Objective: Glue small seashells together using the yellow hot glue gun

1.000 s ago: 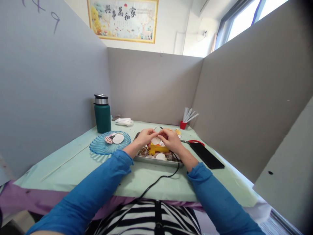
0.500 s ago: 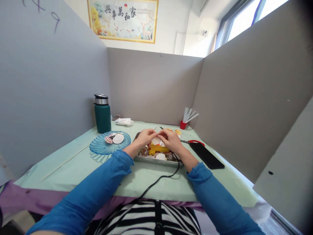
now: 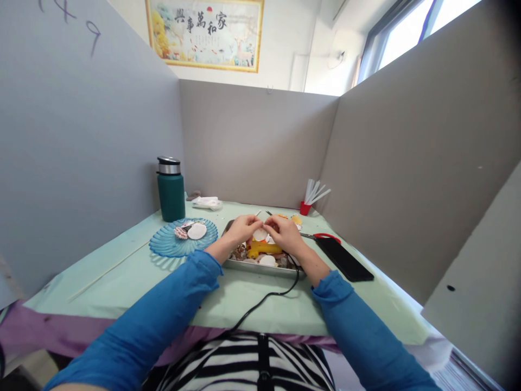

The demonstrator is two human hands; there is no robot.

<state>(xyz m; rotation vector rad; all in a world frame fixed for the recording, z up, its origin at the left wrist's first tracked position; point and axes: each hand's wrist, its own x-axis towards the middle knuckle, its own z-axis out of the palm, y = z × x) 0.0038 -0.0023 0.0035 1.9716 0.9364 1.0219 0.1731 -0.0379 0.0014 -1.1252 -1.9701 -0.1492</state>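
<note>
My left hand and my right hand meet fingertip to fingertip over a metal tray. Both are closed in a pinch around the upper edge of a pale, round, flat shell. Any smaller piece between the fingertips is hidden. Below the hands, a yellow glue gun lies in the tray among several shells, and its black cord runs over the front rim toward my lap. Another white round shell lies at the tray's front.
Left of the tray is a blue fluted plate bearing shells, with a green bottle behind it. A thin stick lies at left. On the right are a black phone, red-handled scissors and a red cup of white sticks. Grey partitions enclose the table.
</note>
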